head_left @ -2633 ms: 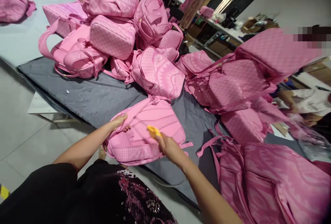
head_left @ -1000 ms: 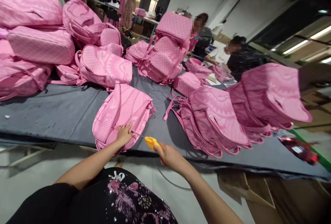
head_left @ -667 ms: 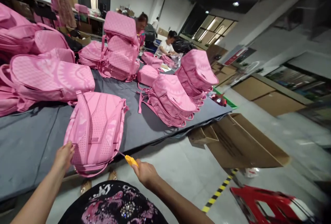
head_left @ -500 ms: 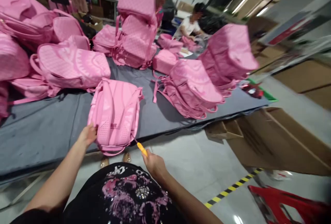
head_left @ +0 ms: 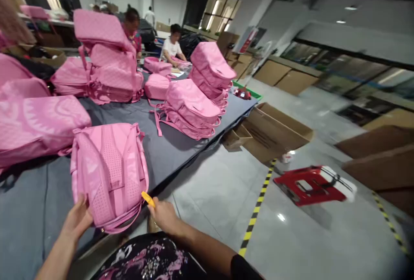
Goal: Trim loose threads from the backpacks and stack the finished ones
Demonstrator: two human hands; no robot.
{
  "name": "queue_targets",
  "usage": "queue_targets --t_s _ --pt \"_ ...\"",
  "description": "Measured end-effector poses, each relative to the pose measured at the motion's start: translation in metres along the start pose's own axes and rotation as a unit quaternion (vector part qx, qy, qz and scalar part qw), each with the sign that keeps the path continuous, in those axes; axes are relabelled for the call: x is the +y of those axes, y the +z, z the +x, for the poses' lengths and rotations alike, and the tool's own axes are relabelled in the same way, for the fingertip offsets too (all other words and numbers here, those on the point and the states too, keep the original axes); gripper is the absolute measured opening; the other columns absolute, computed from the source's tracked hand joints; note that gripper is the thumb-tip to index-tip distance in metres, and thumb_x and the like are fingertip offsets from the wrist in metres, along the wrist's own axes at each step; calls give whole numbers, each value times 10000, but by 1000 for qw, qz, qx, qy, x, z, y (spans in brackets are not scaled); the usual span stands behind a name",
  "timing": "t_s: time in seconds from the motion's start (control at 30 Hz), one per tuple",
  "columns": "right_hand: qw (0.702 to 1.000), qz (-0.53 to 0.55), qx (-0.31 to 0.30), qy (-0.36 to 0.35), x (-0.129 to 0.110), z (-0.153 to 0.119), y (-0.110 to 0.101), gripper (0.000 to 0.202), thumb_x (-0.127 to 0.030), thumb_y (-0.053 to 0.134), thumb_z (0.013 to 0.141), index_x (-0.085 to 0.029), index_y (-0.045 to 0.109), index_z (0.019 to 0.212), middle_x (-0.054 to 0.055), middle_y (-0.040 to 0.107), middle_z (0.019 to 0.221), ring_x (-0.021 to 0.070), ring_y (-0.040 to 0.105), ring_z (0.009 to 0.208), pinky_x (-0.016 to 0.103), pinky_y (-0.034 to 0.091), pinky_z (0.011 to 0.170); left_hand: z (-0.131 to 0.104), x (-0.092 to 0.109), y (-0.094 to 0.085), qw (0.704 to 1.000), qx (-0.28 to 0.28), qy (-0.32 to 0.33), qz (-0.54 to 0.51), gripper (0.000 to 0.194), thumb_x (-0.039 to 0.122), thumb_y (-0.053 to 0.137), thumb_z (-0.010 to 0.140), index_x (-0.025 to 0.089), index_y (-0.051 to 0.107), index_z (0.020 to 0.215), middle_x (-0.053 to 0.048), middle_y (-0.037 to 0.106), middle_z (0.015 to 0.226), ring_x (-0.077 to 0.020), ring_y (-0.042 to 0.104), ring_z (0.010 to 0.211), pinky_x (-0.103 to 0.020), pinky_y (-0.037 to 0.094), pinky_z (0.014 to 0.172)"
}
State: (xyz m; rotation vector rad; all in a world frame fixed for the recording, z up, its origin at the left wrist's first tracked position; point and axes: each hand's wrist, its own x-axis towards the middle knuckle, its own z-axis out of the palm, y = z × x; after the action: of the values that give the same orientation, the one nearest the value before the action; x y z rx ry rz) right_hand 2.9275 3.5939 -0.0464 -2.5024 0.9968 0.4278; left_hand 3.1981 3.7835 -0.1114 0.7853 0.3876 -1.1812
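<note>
Head view: left hand (head_left: 76, 222) grips the lower edge of the pink perforated-back fabric backpack (head_left: 108, 172) lying at the grey surface (head_left: 168, 150) edge. Right hand (head_left: 164, 215), just right, pinches small yellow-handled tool (head_left: 148, 199) at backpack's corner. Judged: trimming step; next needs tool tip steadied on seam.

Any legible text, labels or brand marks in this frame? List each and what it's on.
None readable.
Red and white sign on the far pillar: too blurred.
Open cardboard box side print: too small.
Pink backpack at the hands: no lettering visible.
</note>
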Motion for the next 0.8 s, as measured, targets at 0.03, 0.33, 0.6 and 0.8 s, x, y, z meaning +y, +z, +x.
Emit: queue_targets --t_s 0.03,0.33,0.6,0.8 --pt "1000 8 3 -3 1 2 -1 322 -401 435 994 -157 607 1116 114 743 950 291 720 859 324 491 678 6 1 -3 1000 -7 -5 -1 510 432 242 1010 508 161 1508 105 757 1036 -154 732 943 -343 640 790" --pt "998 22 -45 31 26 -15 -29 349 -366 317 1042 -161 573 1159 102 736 962 235 704 874 270 362 622 7 -17 39 993 5 60 -106 415 388 427 977 164 614 1273 -102 774 929 -228 740 879 -419 509 1025" --pt "998 8 -59 19 33 -5 -39 350 -326 272 1045 -153 567 1118 89 724 949 219 680 877 280 333 637 6 -34 66 991 57 96 -79 477 451 512 942 140 590 1295 -104 759 972 -268 657 1119 -453 440 1093" --pt "994 59 -78 42 65 -66 -39 474 -414 190 1026 -186 592 1129 65 716 825 219 687 776 276 360 596 9 -39 73 988 58 112 -84 513 432 499 953 131 525 1369 -101 754 1018 -255 657 1114 -430 436 1095"
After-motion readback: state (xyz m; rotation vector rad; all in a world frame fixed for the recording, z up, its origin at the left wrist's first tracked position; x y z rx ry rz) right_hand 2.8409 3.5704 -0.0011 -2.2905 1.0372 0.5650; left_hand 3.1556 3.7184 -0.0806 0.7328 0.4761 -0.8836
